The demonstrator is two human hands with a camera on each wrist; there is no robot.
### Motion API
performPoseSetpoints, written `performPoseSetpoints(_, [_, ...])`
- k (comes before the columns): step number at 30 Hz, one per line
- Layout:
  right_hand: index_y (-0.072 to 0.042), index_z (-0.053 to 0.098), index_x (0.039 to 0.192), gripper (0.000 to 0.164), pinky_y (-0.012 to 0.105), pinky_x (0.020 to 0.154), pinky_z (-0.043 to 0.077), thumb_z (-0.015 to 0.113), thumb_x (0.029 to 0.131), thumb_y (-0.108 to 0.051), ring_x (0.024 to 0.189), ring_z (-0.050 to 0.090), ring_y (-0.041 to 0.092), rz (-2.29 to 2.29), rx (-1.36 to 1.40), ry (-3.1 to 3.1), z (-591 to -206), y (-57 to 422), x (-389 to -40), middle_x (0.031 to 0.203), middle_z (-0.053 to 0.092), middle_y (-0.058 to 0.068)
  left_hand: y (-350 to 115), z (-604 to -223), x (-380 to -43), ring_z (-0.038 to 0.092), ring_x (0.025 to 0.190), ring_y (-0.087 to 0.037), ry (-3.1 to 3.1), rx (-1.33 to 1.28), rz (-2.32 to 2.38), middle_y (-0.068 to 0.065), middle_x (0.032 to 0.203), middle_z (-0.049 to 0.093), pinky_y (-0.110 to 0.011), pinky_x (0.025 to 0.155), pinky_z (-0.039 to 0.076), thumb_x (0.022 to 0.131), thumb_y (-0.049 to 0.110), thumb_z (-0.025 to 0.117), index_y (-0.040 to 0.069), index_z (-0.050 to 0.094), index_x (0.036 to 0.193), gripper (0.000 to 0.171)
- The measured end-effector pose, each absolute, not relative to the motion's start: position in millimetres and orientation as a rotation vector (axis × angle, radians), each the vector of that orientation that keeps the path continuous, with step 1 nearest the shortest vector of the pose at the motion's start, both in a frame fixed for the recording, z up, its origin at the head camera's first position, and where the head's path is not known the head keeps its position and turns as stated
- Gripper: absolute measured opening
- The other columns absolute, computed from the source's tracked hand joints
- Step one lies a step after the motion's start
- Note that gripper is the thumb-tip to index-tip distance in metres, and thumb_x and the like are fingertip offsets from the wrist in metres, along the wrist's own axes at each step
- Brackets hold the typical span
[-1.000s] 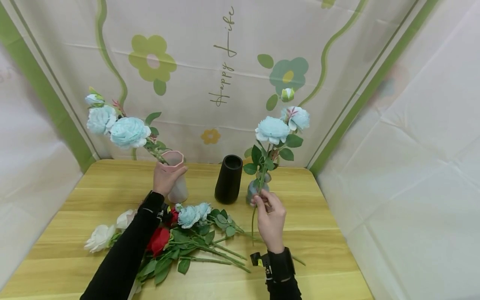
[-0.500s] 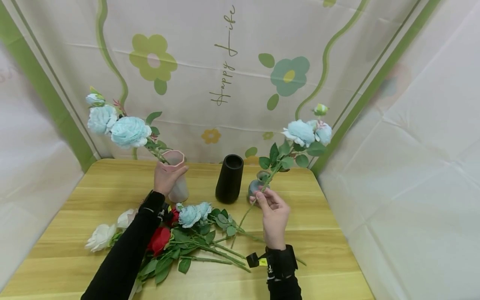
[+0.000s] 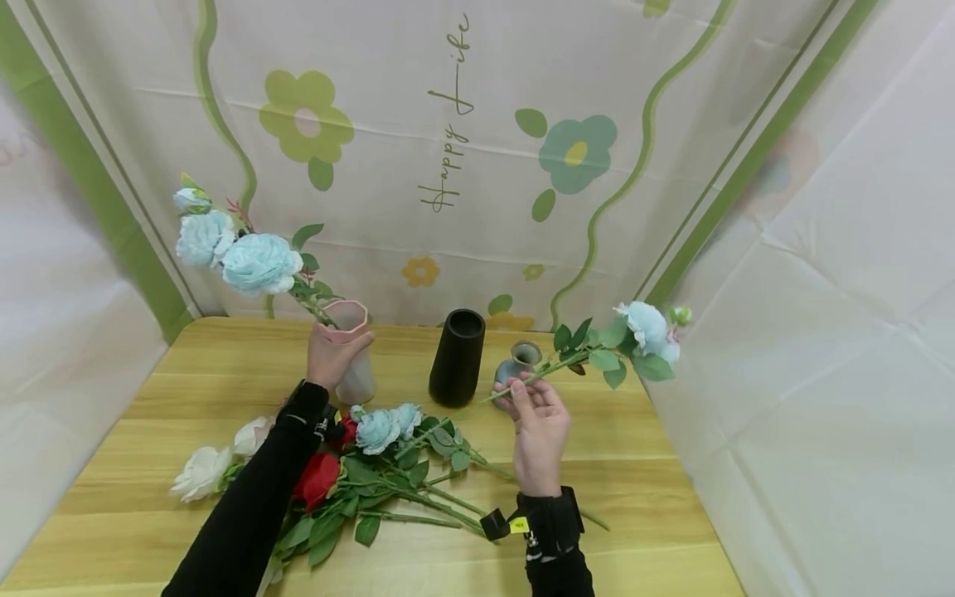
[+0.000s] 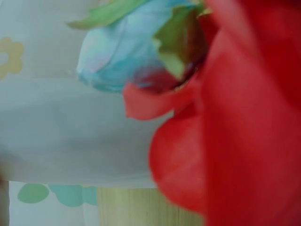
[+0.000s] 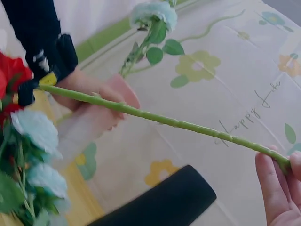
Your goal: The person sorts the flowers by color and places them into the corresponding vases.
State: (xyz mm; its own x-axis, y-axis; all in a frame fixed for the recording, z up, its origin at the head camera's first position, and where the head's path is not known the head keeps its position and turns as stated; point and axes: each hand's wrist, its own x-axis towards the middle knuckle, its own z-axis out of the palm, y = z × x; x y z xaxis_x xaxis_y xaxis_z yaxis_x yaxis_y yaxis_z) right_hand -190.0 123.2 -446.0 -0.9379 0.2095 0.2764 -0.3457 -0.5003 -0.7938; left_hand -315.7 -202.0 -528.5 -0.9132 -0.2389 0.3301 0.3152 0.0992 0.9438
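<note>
Clock hours run from the middle of the table [image 3: 642, 514], with 12 at the backdrop.

Nearest, at 9 o'clock, lies the heap: white flowers [image 3: 200, 473], a red rose [image 3: 317, 479] and blue roses [image 3: 376, 429], with bare stems [image 3: 443, 504] trailing toward 6. The left sleeve [image 3: 242, 506] crosses above it, and red petals crowd the left wrist view, so any shift of that arm could drag flowers along.

At 3 o'clock the right hand [image 3: 540, 427] pinches a spray [image 3: 613, 333] between thumb and fingertips. From that grip its blossoms point to 2 and its bare end slants to 8, over the heap. The long stem gives the blossoms leverage, so a light pinch may let it roll; the low end could also snag the heap.

Just beyond those fingers, at 1, stands a small vase [image 3: 525, 352], its mouth narrow; a knuckle or a swinging stem might knock it over. The black vase [image 3: 457, 361], at 12, is near enough to be struck too.

At 10 the left hand [image 3: 331, 358] grips the pink vase [image 3: 356, 373] just below its rim. The 2nd spray [image 3: 261, 264] leans out of it toward 10, top-heavy; loosening that grip could let the vase tip that way.

Farthest hangs the printed backdrop [image 3: 358, 207].
</note>
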Motion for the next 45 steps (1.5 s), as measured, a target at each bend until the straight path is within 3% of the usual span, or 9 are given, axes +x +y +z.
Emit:
performPoseSetpoints(3, [0.022, 0.045, 0.115, 0.036, 0.041, 0.083, 0.058, 0.065, 0.095, 0.0, 0.092, 0.068, 0.033, 2.529, 0.197, -1.279, -445, 117, -189, 0.099, 0.064, 0.021, -212, -564, -338, 0.063, 0.1, -0.03, -1.918, -0.105, -1.886, -0.018, 0.103, 0.066, -0.044, 0.092, 0.05, 0.084, 0.024, 0.082, 0.005, 0.055, 0.131, 0.057])
performPoseSetpoints(7, [0.015, 0.051, 0.112, 0.026, 0.041, 0.086, 0.057, 0.064, 0.095, 0.0, 0.093, 0.067, 0.032, 2.558, 0.195, -1.223, -441, 109, -189, 0.101, 0.062, 0.023, -221, -596, -358, 0.064, 0.097, -0.021, -1.911, -0.109, -1.83, -0.009, 0.099, 0.067, -0.04, 0.088, 0.052, 0.083, 0.028, 0.082, 0.014, 0.055, 0.129, 0.055])
performPoseSetpoints(15, [0.012, 0.054, 0.109, 0.019, 0.042, 0.087, 0.056, 0.062, 0.096, 0.0, 0.099, 0.065, 0.039, 2.556, 0.243, -1.179, -432, 92, -195, 0.101, 0.06, 0.025, -199, -523, -309, 0.062, 0.093, -0.031, -1.983, -0.056, -1.836, -0.02, 0.095, 0.065, -0.049, 0.088, 0.05, 0.084, 0.033, 0.081, -0.004, 0.06, 0.105, 0.048])
performPoseSetpoints(21, [0.015, 0.05, 0.114, 0.025, 0.043, 0.092, 0.053, 0.061, 0.097, -0.001, 0.102, 0.064, 0.04, 2.569, 0.228, -1.117, -422, 83, -201, 0.103, 0.06, 0.029, -199, -519, -306, 0.061, 0.094, -0.028, -1.994, -0.054, -1.858, -0.015, 0.093, 0.064, -0.046, 0.09, 0.049, 0.085, 0.03, 0.081, -0.001, 0.062, 0.096, 0.038])
performPoseSetpoints(25, [0.013, 0.049, 0.114, 0.025, 0.045, 0.095, 0.051, 0.06, 0.098, -0.002, 0.105, 0.061, 0.042, 2.584, 0.216, -1.069, -414, 76, -205, 0.104, 0.061, 0.026, -200, -521, -308, 0.06, 0.097, -0.029, -2.025, -0.03, -1.848, -0.014, 0.096, 0.063, -0.046, 0.091, 0.049, 0.085, 0.031, 0.08, 0.001, 0.06, 0.1, 0.039])
performPoseSetpoints(34, [0.01, 0.05, 0.108, 0.015, 0.047, 0.096, 0.05, 0.057, 0.098, 0.002, 0.103, 0.063, 0.041, 2.566, 0.16, -0.997, -409, 59, -215, 0.102, 0.061, 0.026, -196, -511, -304, 0.062, 0.09, -0.027, -2.019, -0.067, -1.752, -0.012, 0.078, 0.066, -0.045, 0.086, 0.051, 0.084, 0.03, 0.081, 0.001, 0.067, 0.079, 0.032])
performPoseSetpoints(37, [0.011, 0.05, 0.109, 0.017, 0.048, 0.096, 0.05, 0.058, 0.098, 0.003, 0.101, 0.065, 0.039, 2.558, 0.127, -0.979, -408, 53, -220, 0.103, 0.062, 0.026, -198, -518, -307, 0.06, 0.089, -0.03, -1.987, -0.075, -1.801, -0.016, 0.088, 0.064, -0.047, 0.085, 0.05, 0.084, 0.03, 0.082, -0.002, 0.064, 0.09, 0.038])
performPoseSetpoints(41, [0.011, 0.049, 0.11, 0.017, 0.047, 0.097, 0.05, 0.058, 0.098, 0.002, 0.103, 0.064, 0.039, 2.572, 0.121, -0.964, -409, 45, -224, 0.105, 0.062, 0.027, -201, -526, -309, 0.059, 0.094, -0.03, -1.98, -0.067, -1.875, -0.016, 0.101, 0.059, -0.048, 0.088, 0.049, 0.084, 0.033, 0.081, 0.002, 0.056, 0.108, 0.047])
performPoseSetpoints(45, [0.009, 0.049, 0.109, 0.014, 0.048, 0.098, 0.049, 0.056, 0.099, 0.003, 0.107, 0.062, 0.04, 2.587, 0.161, -0.97, -414, 36, -225, 0.107, 0.062, 0.027, -201, -528, -312, 0.06, 0.097, -0.033, -1.989, -0.037, -1.909, -0.02, 0.101, 0.063, -0.047, 0.09, 0.05, 0.085, 0.028, 0.081, -0.002, 0.061, 0.107, 0.042])
